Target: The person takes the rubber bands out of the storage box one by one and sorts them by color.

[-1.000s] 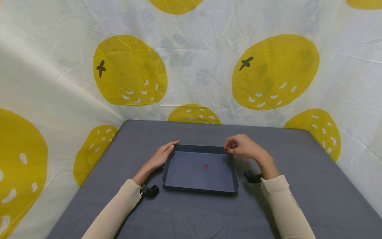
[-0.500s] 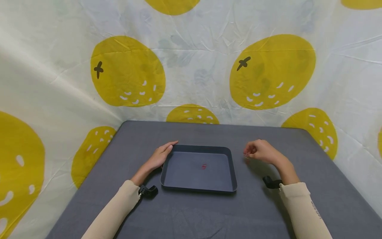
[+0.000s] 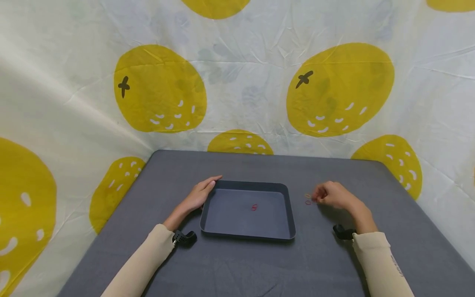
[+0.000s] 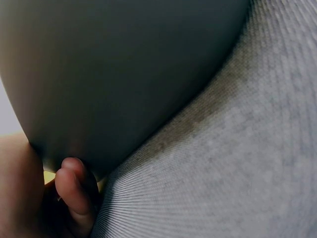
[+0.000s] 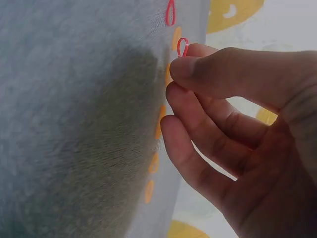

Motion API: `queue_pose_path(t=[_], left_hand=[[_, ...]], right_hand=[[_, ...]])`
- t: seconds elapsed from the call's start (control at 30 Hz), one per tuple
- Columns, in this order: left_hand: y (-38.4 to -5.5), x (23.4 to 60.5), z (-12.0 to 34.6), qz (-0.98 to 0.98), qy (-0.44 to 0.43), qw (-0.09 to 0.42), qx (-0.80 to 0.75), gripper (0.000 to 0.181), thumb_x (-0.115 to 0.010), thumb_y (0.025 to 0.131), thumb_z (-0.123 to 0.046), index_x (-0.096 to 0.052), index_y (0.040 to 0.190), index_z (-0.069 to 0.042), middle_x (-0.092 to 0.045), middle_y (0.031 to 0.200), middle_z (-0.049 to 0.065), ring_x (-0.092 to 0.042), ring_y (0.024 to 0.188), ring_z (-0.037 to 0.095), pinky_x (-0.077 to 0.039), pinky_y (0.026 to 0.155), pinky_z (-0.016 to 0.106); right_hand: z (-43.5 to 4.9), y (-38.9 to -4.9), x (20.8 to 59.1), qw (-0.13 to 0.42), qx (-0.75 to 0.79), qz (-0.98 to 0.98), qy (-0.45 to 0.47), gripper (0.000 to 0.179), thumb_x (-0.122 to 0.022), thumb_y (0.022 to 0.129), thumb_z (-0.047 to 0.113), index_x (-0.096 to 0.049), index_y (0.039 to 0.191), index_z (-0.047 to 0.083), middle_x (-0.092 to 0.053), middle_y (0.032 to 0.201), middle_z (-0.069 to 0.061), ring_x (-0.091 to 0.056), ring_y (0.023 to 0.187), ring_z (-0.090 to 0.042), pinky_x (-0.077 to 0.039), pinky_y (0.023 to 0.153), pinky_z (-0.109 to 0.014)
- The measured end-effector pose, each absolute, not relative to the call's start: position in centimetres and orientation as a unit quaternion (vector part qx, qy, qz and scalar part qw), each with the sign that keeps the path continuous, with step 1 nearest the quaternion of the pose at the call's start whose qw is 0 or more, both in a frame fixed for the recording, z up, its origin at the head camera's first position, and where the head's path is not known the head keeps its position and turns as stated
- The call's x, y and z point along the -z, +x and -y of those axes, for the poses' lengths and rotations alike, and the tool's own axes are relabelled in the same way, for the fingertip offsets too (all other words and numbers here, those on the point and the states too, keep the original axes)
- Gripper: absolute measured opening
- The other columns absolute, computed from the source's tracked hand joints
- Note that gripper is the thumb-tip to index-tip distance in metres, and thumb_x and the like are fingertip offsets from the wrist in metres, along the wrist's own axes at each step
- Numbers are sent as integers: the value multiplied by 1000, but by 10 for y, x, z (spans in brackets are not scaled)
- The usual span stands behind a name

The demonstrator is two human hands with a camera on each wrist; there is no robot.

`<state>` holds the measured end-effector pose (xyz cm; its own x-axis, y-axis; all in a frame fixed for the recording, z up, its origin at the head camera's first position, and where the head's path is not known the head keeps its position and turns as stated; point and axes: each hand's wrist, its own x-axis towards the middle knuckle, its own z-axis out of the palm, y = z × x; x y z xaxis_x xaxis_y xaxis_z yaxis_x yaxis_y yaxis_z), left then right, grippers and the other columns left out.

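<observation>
My left hand point(image 3: 198, 194) holds the dark grey baking tray point(image 3: 222, 222) at its far left side. In the left wrist view, curled fingers point(image 4: 74, 191) lie against the tray's outer wall. Two red rubber bands point(image 3: 254, 207) lie close together on the tray's floor. To the right of the tray, my right hand point(image 3: 335, 195) is low over the table. The right wrist view shows its thumb and index finger pinching a small red rubber band point(image 5: 183, 47). Another red rubber band point(image 3: 307, 202) and a yellow one point(image 3: 307, 196) lie just left of that hand.
Several orange-yellow rubber bands point(image 5: 161, 121) lie in a row on the table beyond the right hand's fingers. A grey cloth point(image 3: 237, 268) covers the table. A white curtain point(image 3: 245, 82) with yellow fruit prints hangs behind and to the sides.
My right hand has moved right from over the tray's far right corner to the table beside it, where it now pinches a red band. My left hand stays at the tray.
</observation>
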<state>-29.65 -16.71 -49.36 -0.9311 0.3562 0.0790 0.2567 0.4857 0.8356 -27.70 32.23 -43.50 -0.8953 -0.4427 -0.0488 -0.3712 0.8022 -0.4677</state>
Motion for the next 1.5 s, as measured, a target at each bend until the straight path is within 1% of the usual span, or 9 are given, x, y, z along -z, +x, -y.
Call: queue_pose_path(t=[0.1,0.33,0.67,0.9,1.07,1.27,1.5], left_hand=[[-296,494,167,-861,180,49,-474,45,-35,115,-35,-47,157,-24,-53,154,15,-47,38,19,-50,44,40],[-296,495,168,-863,176,51,-470,47,-35,114,-39,-47,157,-25,-52,154,14,-49,38,19,-51,44,41],[-298,495,168,-862,185,50,-469,46,-34,115,-38,-47,157,-26,-54,153,14,-48,37,18,-50,43,40],[-297,494,168,-855,194,49,-478,47,-35,114,-39,-47,157,-23,-52,154,18,-48,36,19,-49,42,40],[-297,494,168,-858,190,48,-476,47,-35,114,-39,-47,157,-24,-53,153,18,-47,36,18,-49,42,39],[-298,497,169,-859,183,52,-476,46,-34,115,-37,-47,157,-25,-52,155,14,-47,37,18,-50,42,40],[-298,496,169,-857,187,53,-477,47,-34,115,-37,-45,158,-21,-49,157,14,-47,37,19,-50,42,41]], right_hand=[[-323,-276,437,83,230,-947,-210,11,-71,85,-2,-75,88,8,-72,80,0,-54,69,-10,-43,61,-24],[-321,-274,439,95,226,-949,-196,11,-71,84,-2,-74,89,6,-72,80,-1,-56,71,-13,-45,63,-27],[-321,-273,438,110,219,-951,-190,9,-73,85,0,-74,92,6,-70,81,0,-56,72,-13,-46,64,-29],[-320,-271,437,108,222,-951,-186,9,-74,85,0,-73,91,6,-70,81,-2,-56,72,-13,-46,64,-29],[-321,-272,438,106,230,-948,-191,9,-75,84,0,-72,90,6,-70,81,-1,-56,72,-13,-46,63,-27],[-324,-272,437,112,239,-945,-192,10,-77,83,1,-73,92,5,-71,83,-2,-59,74,-13,-49,63,-28],[-325,-272,435,108,236,-948,-184,9,-78,85,4,-74,93,5,-73,86,-2,-61,76,-13,-51,65,-29]])
